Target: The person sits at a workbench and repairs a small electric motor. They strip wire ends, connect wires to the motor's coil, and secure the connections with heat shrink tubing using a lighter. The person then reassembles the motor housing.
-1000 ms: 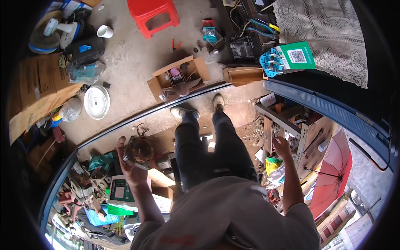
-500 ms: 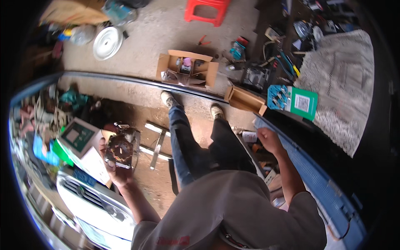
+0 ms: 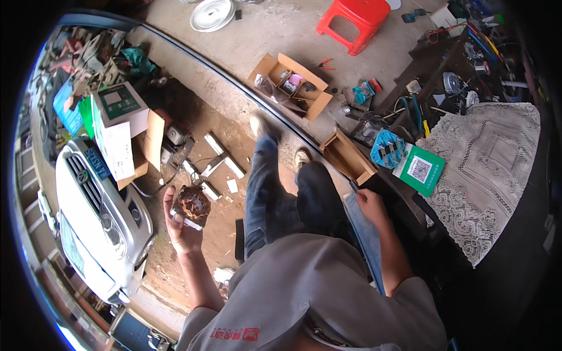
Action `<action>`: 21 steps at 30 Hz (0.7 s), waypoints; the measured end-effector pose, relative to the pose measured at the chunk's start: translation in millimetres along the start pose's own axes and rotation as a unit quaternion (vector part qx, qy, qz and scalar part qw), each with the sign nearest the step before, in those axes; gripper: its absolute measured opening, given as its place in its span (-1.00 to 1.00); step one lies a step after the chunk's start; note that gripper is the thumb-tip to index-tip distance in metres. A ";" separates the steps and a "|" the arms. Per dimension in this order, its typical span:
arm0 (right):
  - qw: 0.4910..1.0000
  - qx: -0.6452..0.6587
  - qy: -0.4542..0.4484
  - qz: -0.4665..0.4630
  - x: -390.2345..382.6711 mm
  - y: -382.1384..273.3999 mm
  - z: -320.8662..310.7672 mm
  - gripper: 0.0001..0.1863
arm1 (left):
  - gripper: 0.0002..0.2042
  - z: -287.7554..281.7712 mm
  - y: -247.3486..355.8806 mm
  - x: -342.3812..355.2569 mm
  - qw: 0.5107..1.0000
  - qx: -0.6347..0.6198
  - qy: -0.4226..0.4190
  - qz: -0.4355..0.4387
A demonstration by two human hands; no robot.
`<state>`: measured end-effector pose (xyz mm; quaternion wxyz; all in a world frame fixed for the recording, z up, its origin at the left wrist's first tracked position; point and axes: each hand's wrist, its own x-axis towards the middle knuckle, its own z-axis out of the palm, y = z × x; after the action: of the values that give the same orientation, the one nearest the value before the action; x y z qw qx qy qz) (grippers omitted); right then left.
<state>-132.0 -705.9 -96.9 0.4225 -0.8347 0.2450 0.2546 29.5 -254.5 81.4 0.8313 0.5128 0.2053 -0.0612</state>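
Note:
My left hand (image 3: 184, 231) grips a round motor stator (image 3: 194, 202) with copper-coloured windings and a dark body, a pale metal edge on its near side. It is held out at the left, above the brown floor. My right hand (image 3: 371, 206) hangs at the right with its fingers curled in and nothing visible in them. It is nearest to an open, narrow wooden box (image 3: 358, 171) and a blue ribbed panel (image 3: 364, 231).
A door track (image 3: 234, 83) crosses the floor ahead of my feet. Beyond it stand an open cardboard box (image 3: 323, 104) and a red stool (image 3: 367, 20). A white car (image 3: 120, 225) is at the left. Tools and a lace cloth (image 3: 468, 169) cover the right-hand table.
The view has turned, and the track now slants down to the right. The stator stays in my left hand. My feet and right hand have shifted; the red stool shows more fully.

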 end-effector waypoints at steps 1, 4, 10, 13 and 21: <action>1.000 -0.003 -0.002 -0.020 8.2 2.7 1.3 -0.67 | -0.21 -5.7 -2.5 -7.5 1.000 0.001 0.002 0.001; 0.999 -0.019 0.011 -0.024 -0.4 8.2 3.6 -0.67 | -0.25 -22.6 -7.0 -19.8 1.000 0.004 0.013 0.006; 0.999 0.022 0.022 0.019 -35.0 4.6 5.8 -0.74 | -0.25 -9.8 4.4 -5.9 1.000 -0.005 -0.001 -0.024; 0.998 -0.033 0.035 0.037 -57.3 19.1 13.5 -0.72 | -0.23 -16.7 1.6 14.8 0.999 0.023 -0.024 -0.031; 0.994 -0.045 0.005 0.103 -64.0 -44.3 23.8 -0.70 | -0.29 -27.0 9.4 68.3 0.996 -0.041 -0.021 -0.077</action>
<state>-157.5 -650.6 -42.9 0.3548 -0.8243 0.3201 0.3037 86.9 -219.0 51.1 0.8485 0.4596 0.2294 -0.1273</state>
